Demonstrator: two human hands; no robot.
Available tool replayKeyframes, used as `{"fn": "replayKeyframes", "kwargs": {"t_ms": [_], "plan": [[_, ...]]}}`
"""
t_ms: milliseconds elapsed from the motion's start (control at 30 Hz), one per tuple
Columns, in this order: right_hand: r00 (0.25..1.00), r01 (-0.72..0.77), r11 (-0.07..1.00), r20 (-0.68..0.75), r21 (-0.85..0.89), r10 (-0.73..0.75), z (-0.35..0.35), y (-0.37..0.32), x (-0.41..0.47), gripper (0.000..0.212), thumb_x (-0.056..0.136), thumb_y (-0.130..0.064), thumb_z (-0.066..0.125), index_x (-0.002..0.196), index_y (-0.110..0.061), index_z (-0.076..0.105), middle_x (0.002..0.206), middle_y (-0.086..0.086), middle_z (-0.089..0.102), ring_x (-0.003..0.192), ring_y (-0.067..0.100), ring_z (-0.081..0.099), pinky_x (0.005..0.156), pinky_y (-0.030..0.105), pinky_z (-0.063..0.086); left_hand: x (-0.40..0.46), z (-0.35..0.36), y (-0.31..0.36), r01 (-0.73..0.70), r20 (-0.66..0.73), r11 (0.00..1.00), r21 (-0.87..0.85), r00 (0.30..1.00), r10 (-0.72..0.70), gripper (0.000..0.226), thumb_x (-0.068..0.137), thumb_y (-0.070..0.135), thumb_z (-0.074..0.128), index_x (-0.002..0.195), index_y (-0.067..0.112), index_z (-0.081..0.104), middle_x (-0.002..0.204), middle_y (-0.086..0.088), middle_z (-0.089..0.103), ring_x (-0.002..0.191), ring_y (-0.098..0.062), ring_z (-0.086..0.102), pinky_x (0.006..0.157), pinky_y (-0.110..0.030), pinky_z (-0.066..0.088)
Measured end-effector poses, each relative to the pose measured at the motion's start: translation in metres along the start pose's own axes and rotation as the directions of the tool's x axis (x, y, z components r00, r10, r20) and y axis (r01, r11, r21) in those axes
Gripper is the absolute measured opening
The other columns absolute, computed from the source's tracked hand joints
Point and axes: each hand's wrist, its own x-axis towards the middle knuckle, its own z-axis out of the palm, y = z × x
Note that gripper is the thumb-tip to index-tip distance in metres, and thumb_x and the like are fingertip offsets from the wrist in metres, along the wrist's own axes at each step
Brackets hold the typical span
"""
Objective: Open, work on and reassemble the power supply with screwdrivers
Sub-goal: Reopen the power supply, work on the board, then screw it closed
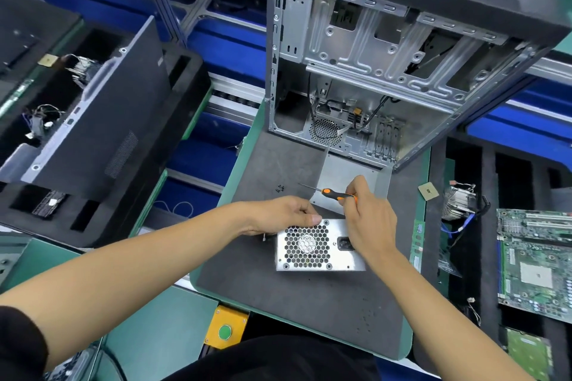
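A silver power supply point(318, 246) stands on the grey mat point(309, 303), its honeycomb fan grille and power socket facing up. My left hand point(284, 215) grips its far left top edge, thumb on the corner. My right hand point(370, 210) holds a screwdriver point(331, 193) with an orange and black handle, its thin shaft pointing left over the mat. Behind the power supply lies a flat silver cover plate point(353, 176). Several small black screws point(281, 188) lie on the mat to the left of the screwdriver tip.
An open computer case point(387, 56) stands at the mat's far edge. A black side panel point(102, 111) lies in a foam tray on the left. Circuit boards point(538, 260) and a heatsink point(458, 199) sit at the right. A yellow box with a green button point(225, 332) is at the near edge.
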Motion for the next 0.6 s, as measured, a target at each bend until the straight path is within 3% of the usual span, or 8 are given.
{"fn": "replayKeyframes", "kwargs": {"t_ms": [67,167,300,400,467,500,600], "plan": [[1.000,-0.023,0.997,0.006,0.074,0.023,-0.002,0.002,0.011,0.026,0.084,-0.039,0.021,0.088,-0.023,0.041,0.060,-0.003,0.059,0.060,0.031,0.051,0.054,0.034,0.036,0.000,-0.004,0.002,0.008,0.008,0.999,0.044,1.000,-0.008,0.030,0.102,0.039,0.061,0.119,0.016,0.065,0.116,0.005,0.066,0.108,-0.004,0.058,0.104,-0.025,0.042],[0.996,-0.083,0.983,0.055,0.163,0.075,-0.007,0.000,0.028,0.022,0.086,-0.036,0.026,0.090,-0.022,0.044,0.067,-0.002,0.066,0.066,0.033,0.058,0.064,0.043,0.050,0.000,-0.007,0.002,0.007,0.000,0.999,0.052,1.000,-0.007,0.036,0.101,0.040,0.063,0.124,0.013,0.065,0.125,0.000,0.068,0.120,-0.011,0.060,0.114,-0.033,0.042],[0.996,-0.057,0.980,0.079,0.189,0.043,-0.005,-0.005,0.042,0.012,0.087,-0.027,0.032,0.088,-0.024,0.044,0.069,-0.021,0.065,0.066,0.025,0.060,0.059,0.037,0.048,-0.002,-0.014,-0.003,0.019,0.035,1.000,0.007,0.999,-0.020,0.041,0.102,0.048,0.058,0.129,0.019,0.065,0.128,0.007,0.069,0.123,-0.007,0.060,0.116,-0.034,0.041],[0.994,-0.053,0.981,0.100,0.188,0.034,0.000,-0.008,0.050,0.008,0.090,-0.021,0.038,0.087,-0.026,0.044,0.065,-0.022,0.063,0.065,0.022,0.059,0.058,0.040,0.048,-0.004,-0.031,-0.008,-0.013,0.028,0.999,-0.040,0.999,0.014,0.040,0.104,0.051,0.048,0.128,0.024,0.065,0.118,0.008,0.073,0.112,-0.008,0.067,0.103,-0.030,0.050],[0.993,-0.065,0.978,0.109,0.197,0.044,0.004,-0.009,0.057,0.009,0.088,-0.023,0.037,0.087,-0.030,0.043,0.066,-0.019,0.065,0.065,0.018,0.060,0.058,0.041,0.050,-0.001,-0.052,-0.017,-0.063,-0.097,0.992,-0.106,0.994,0.053,0.032,0.107,0.039,0.051,0.124,0.016,0.064,0.112,-0.004,0.074,0.100,-0.016,0.071,0.086,-0.027,0.056],[0.992,-0.077,0.973,0.112,0.218,0.053,0.005,-0.009,0.058,0.009,0.086,-0.027,0.034,0.087,-0.031,0.042,0.068,-0.020,0.067,0.066,0.015,0.061,0.059,0.040,0.051,0.001,-0.061,-0.024,-0.087,-0.215,0.994,-0.058,0.974,0.073,0.025,0.106,0.033,0.056,0.119,0.013,0.064,0.107,-0.005,0.073,0.092,-0.016,0.070,0.078,-0.024,0.054],[0.992,-0.120,0.941,0.069,0.316,0.104,0.006,-0.006,0.066,0.013,0.080,-0.032,0.032,0.087,-0.034,0.042,0.073,-0.022,0.068,0.068,0.014,0.064,0.063,0.037,0.050,0.015,-0.080,-0.052,0.002,-0.523,0.947,0.322,0.834,0.177,0.018,0.094,0.018,0.074,0.103,0.010,0.062,0.099,-0.002,0.062,0.074,-0.010,0.057,0.073,-0.019,0.046]]}}
